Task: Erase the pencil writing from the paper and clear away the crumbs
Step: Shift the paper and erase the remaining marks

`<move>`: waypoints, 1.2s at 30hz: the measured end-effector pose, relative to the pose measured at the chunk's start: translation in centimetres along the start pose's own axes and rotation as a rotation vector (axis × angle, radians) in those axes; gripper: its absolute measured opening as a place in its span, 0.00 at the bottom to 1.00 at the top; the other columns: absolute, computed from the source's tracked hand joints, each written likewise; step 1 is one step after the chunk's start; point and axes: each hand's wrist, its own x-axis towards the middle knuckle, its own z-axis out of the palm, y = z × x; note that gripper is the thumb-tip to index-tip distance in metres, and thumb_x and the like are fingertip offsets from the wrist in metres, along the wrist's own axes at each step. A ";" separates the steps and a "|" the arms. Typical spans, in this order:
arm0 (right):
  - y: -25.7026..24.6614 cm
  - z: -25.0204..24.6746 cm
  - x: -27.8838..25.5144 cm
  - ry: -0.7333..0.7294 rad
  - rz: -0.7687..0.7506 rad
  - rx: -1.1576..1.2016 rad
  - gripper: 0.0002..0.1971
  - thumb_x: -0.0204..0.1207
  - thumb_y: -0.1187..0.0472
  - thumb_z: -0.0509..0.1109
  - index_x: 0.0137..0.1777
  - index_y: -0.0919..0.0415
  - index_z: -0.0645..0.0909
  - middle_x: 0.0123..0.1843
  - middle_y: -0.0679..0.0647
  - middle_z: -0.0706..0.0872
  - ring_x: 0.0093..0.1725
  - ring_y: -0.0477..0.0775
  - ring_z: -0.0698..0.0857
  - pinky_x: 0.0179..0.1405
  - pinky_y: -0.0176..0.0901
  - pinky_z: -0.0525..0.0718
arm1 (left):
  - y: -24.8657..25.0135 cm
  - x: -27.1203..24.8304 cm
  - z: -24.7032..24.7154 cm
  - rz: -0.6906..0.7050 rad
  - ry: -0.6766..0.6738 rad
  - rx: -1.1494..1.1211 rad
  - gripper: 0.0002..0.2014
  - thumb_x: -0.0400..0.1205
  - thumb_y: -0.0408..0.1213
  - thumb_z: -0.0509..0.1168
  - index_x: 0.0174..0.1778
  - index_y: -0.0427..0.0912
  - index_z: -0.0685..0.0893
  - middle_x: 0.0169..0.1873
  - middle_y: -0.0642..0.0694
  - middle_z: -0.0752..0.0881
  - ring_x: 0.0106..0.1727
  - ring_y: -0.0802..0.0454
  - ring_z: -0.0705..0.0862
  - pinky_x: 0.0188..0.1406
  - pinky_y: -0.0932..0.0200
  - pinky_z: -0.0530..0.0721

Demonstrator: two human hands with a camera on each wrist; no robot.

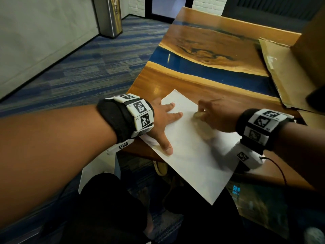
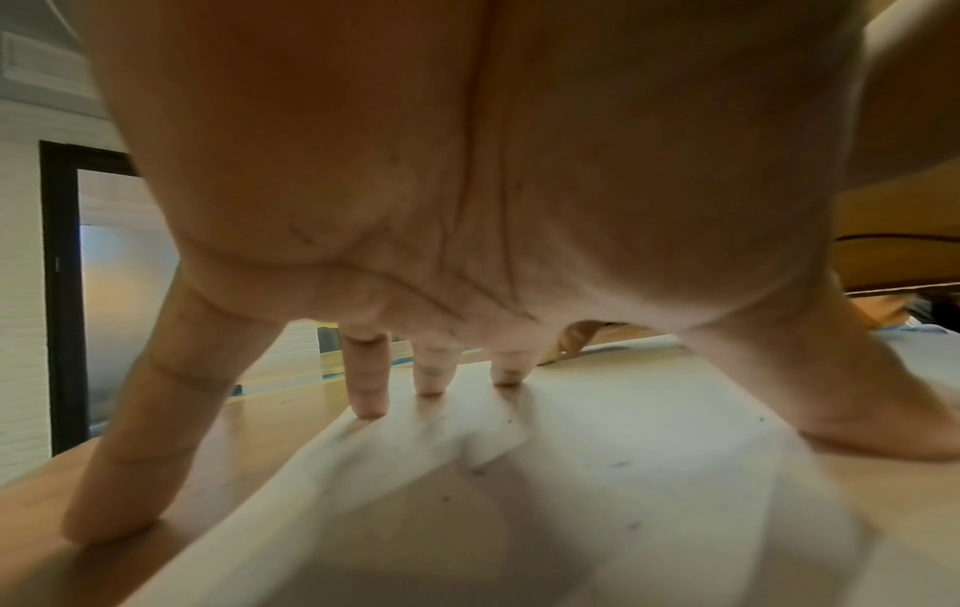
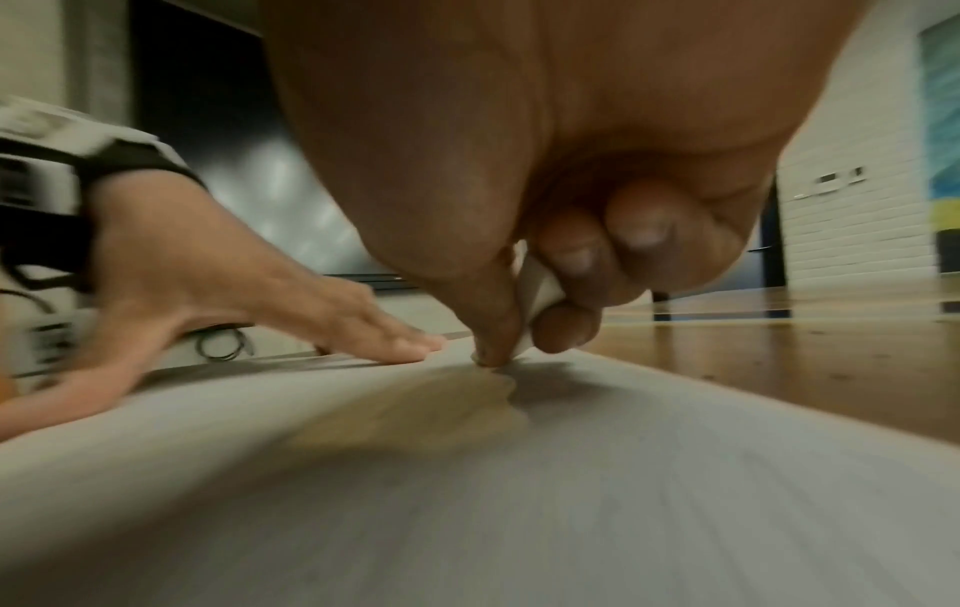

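A white sheet of paper (image 1: 193, 152) lies at an angle on the near corner of the wooden table (image 1: 202, 81), its lower end hanging past the edge. My left hand (image 1: 165, 120) lies spread flat, fingers and thumb pressing the sheet's left side; from the left wrist view its fingertips (image 2: 368, 406) stand on the paper (image 2: 597, 493), which carries small dark crumbs (image 2: 478, 471). My right hand (image 1: 211, 113) pinches a white eraser (image 3: 538, 287) between thumb and fingers and presses it onto the paper (image 3: 519, 493) near the sheet's upper part. The eraser (image 1: 198, 114) shows only as a blurred pale patch from the head view.
A pencil (image 1: 215, 99) lies on the table just beyond my right hand. Flattened cardboard (image 1: 281, 73) covers the table's right side. The table's left edge drops to blue striped carpet (image 1: 79, 71); a metal bin (image 1: 110, 16) stands by the far wall.
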 end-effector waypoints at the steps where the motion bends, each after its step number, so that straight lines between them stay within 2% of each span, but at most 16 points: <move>1: 0.0 0.0 0.1 0.014 0.004 -0.012 0.06 0.85 0.48 0.59 0.52 0.48 0.73 0.41 0.47 0.82 0.39 0.52 0.79 0.32 0.42 0.70 | 0.0 0.0 0.0 0.000 -0.004 -0.002 0.69 0.54 0.88 0.62 0.84 0.68 0.32 0.89 0.51 0.35 0.86 0.32 0.49 0.81 0.27 0.60; 5: -1.7 -0.2 -0.1 -0.064 -0.161 -0.027 0.04 0.86 0.49 0.61 0.53 0.46 0.69 0.45 0.46 0.79 0.41 0.50 0.77 0.34 0.43 0.71 | -0.2 0.0 0.1 0.030 0.004 -0.004 0.69 0.53 0.88 0.62 0.85 0.68 0.34 0.89 0.50 0.37 0.85 0.31 0.50 0.79 0.26 0.63; 8: 0.6 -0.9 1.0 0.003 0.020 -0.030 0.04 0.85 0.50 0.63 0.52 0.47 0.70 0.48 0.50 0.82 0.42 0.52 0.78 0.36 0.46 0.74 | -0.1 -0.1 0.1 0.010 0.001 -0.027 0.69 0.53 0.87 0.64 0.84 0.69 0.33 0.89 0.52 0.36 0.86 0.33 0.47 0.81 0.27 0.60; 10: 1.2 -0.7 0.9 0.035 0.073 -0.016 0.04 0.84 0.49 0.63 0.53 0.46 0.71 0.48 0.49 0.83 0.42 0.50 0.78 0.36 0.45 0.75 | -0.1 -0.3 0.0 0.000 -0.001 -0.028 0.69 0.55 0.86 0.66 0.85 0.69 0.33 0.89 0.52 0.36 0.86 0.33 0.46 0.80 0.27 0.59; 13: -1.1 0.1 -1.0 -0.057 -0.123 0.064 0.08 0.84 0.48 0.62 0.60 0.46 0.72 0.51 0.45 0.81 0.46 0.51 0.80 0.43 0.46 0.78 | 0.2 -0.3 -0.4 0.000 0.002 0.000 0.68 0.56 0.85 0.67 0.85 0.68 0.34 0.89 0.52 0.37 0.86 0.31 0.47 0.79 0.27 0.60; 15: -2.3 0.6 -2.0 -0.136 -0.208 0.119 0.09 0.85 0.49 0.61 0.62 0.47 0.71 0.52 0.46 0.81 0.46 0.53 0.81 0.42 0.46 0.79 | 0.4 -0.2 -0.8 -0.002 -0.003 0.025 0.69 0.56 0.84 0.67 0.85 0.67 0.33 0.89 0.52 0.36 0.86 0.31 0.48 0.78 0.27 0.61; 18: -1.2 0.0 -0.5 -0.094 -0.091 0.014 0.05 0.86 0.48 0.59 0.58 0.45 0.71 0.47 0.45 0.83 0.42 0.50 0.80 0.37 0.45 0.78 | 0.7 -0.3 -1.4 -0.012 -0.019 0.053 0.70 0.55 0.84 0.68 0.85 0.68 0.32 0.89 0.52 0.36 0.86 0.30 0.49 0.78 0.26 0.60; 20: -0.2 -0.5 0.3 -0.034 0.015 -0.054 0.05 0.86 0.47 0.57 0.51 0.45 0.69 0.44 0.48 0.83 0.40 0.51 0.79 0.39 0.49 0.81 | 0.9 -0.2 -1.6 -0.015 -0.019 0.065 0.71 0.53 0.85 0.68 0.85 0.68 0.31 0.89 0.51 0.36 0.85 0.29 0.49 0.79 0.26 0.59; 21: -0.3 -0.4 0.4 -0.032 0.006 -0.048 0.05 0.86 0.47 0.56 0.51 0.45 0.68 0.43 0.49 0.83 0.40 0.52 0.79 0.40 0.51 0.82 | 0.9 -0.2 -1.6 -0.019 -0.023 0.068 0.71 0.54 0.84 0.68 0.85 0.68 0.32 0.89 0.51 0.36 0.85 0.29 0.49 0.79 0.26 0.59; 25: -3.1 0.3 -1.3 -0.163 -0.248 0.056 0.04 0.87 0.48 0.55 0.55 0.44 0.63 0.49 0.47 0.80 0.43 0.52 0.80 0.40 0.47 0.77 | 0.8 -0.2 -1.6 -0.012 -0.031 0.068 0.71 0.53 0.84 0.69 0.86 0.67 0.35 0.89 0.52 0.37 0.85 0.29 0.50 0.77 0.26 0.62; 26: -2.9 0.2 -1.2 -0.155 -0.239 0.039 0.04 0.87 0.48 0.55 0.54 0.43 0.62 0.50 0.48 0.80 0.43 0.53 0.79 0.40 0.47 0.76 | 0.8 -0.1 -1.6 -0.010 -0.025 0.072 0.71 0.53 0.84 0.69 0.86 0.67 0.34 0.89 0.51 0.37 0.85 0.28 0.50 0.77 0.26 0.62; 28: -1.5 -0.2 0.0 -0.087 -0.098 -0.067 0.05 0.87 0.48 0.54 0.52 0.45 0.64 0.47 0.50 0.82 0.41 0.52 0.79 0.37 0.47 0.77 | 0.8 0.1 -1.5 -0.012 -0.017 0.081 0.72 0.53 0.85 0.68 0.85 0.68 0.32 0.89 0.51 0.36 0.85 0.28 0.50 0.78 0.25 0.60; 30: -0.2 -0.6 0.6 -0.023 0.003 -0.149 0.07 0.87 0.47 0.54 0.53 0.48 0.68 0.44 0.51 0.81 0.39 0.53 0.79 0.37 0.50 0.81 | 0.8 0.1 -1.5 -0.020 -0.019 0.080 0.72 0.52 0.85 0.68 0.84 0.68 0.31 0.89 0.51 0.36 0.85 0.27 0.49 0.79 0.24 0.59; 31: -0.4 -0.5 0.4 -0.013 -0.029 -0.150 0.07 0.87 0.47 0.54 0.55 0.49 0.68 0.44 0.50 0.81 0.40 0.53 0.80 0.39 0.51 0.83 | 0.8 0.0 -1.5 -0.021 -0.021 0.076 0.72 0.52 0.85 0.68 0.84 0.68 0.31 0.89 0.51 0.36 0.85 0.27 0.48 0.79 0.24 0.59; 34: -3.2 0.4 -2.1 -0.080 -0.299 -0.054 0.13 0.87 0.49 0.56 0.67 0.50 0.65 0.52 0.47 0.79 0.44 0.55 0.81 0.42 0.53 0.84 | 0.7 0.0 -1.4 -0.017 -0.019 0.058 0.73 0.51 0.85 0.69 0.85 0.68 0.32 0.89 0.52 0.37 0.85 0.27 0.48 0.79 0.24 0.59; 36: -3.7 0.9 -2.8 -0.124 -0.349 -0.072 0.16 0.87 0.49 0.55 0.71 0.50 0.63 0.54 0.48 0.78 0.44 0.55 0.81 0.43 0.54 0.85 | 0.7 0.2 -1.4 -0.016 -0.016 0.058 0.73 0.51 0.85 0.69 0.85 0.68 0.32 0.89 0.52 0.36 0.85 0.27 0.48 0.79 0.24 0.59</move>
